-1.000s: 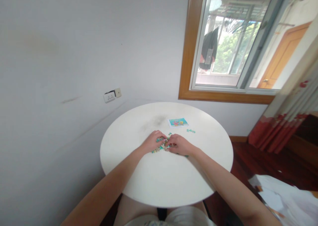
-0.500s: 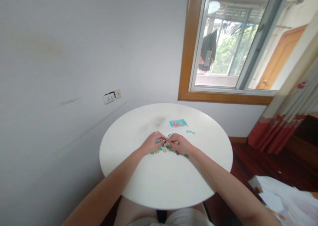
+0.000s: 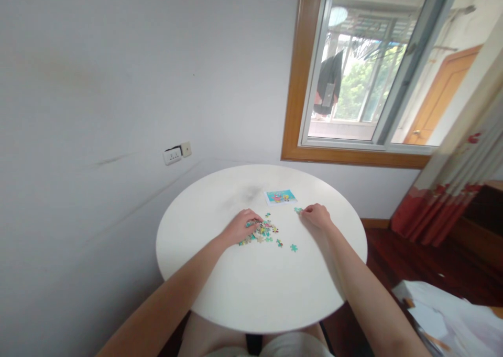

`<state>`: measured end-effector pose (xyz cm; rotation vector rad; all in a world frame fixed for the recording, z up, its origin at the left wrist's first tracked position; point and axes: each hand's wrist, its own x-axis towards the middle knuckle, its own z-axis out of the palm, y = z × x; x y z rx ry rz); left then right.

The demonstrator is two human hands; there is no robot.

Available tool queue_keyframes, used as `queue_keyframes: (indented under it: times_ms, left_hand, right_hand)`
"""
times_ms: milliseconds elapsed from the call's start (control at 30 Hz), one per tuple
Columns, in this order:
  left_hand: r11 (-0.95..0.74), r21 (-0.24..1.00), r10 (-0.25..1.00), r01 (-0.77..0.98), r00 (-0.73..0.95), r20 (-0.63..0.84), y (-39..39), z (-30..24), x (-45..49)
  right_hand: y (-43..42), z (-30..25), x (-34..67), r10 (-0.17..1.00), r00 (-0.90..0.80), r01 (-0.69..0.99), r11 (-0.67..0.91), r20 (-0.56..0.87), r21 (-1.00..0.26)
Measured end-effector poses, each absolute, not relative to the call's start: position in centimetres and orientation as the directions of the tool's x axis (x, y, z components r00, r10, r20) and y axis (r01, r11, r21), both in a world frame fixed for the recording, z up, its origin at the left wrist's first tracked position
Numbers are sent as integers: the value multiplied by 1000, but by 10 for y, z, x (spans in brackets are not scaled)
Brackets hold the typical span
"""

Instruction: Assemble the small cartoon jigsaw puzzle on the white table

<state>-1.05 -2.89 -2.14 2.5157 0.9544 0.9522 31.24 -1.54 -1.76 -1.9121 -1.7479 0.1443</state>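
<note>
A loose heap of jigsaw puzzle pieces (image 3: 264,231), teal, yellow and plain-backed, lies mid-table. My left hand (image 3: 240,227) rests at the heap's left side, fingers curved and thumb apart, with pieces visible between them. To the right, my right hand (image 3: 317,215) is lowered to the tabletop, its fingertips pinched at a small row of teal jigsaw pieces (image 3: 297,210); the fingers partly hide the row's right end. Single pieces lie apart from the heap, among them a teal piece (image 3: 294,248) and a darker multicoloured piece (image 3: 279,243).
A picture card (image 3: 281,197) with cartoon figures on teal lies behind the heap on the round white table (image 3: 251,294). A wall with a socket (image 3: 172,156) stands at the left. A window, a curtain (image 3: 428,210) and white papers (image 3: 444,315) are at the right.
My right hand has moved from the heap rightward to the small row of teal pieces, uncovering the heap's right side. My left hand has stayed at the heap.
</note>
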Motion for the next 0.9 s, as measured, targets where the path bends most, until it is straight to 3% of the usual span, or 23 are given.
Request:
queue_keyframes:
  times_ms: [167, 500, 600, 700, 900]
  left_hand:
    - [-738, 473, 674, 481, 564, 477, -29, -21, -11]
    - [-722, 494, 691, 485, 543, 477, -30, -20, -10]
    - [-710, 510, 703, 485, 525, 480, -30, -19, -9]
    - [-693, 533, 720, 485, 499, 482, -29, -19, -10]
    - [-660, 574, 750, 484, 456, 479, -27, -21, -11]
  right_hand:
    - [-17, -17, 308, 936, 197, 917, -72, 290, -392]
    - [-20, -17, 300, 930, 95, 931, 43, 355, -362]
    - [-22, -12, 290, 923, -4, 915, 159, 386, -371]
    - [-27, -6, 268, 893, -212, 846, 372, 398, -383]
    - [-51, -3, 221, 710, -566, 520, 701, 419, -488]
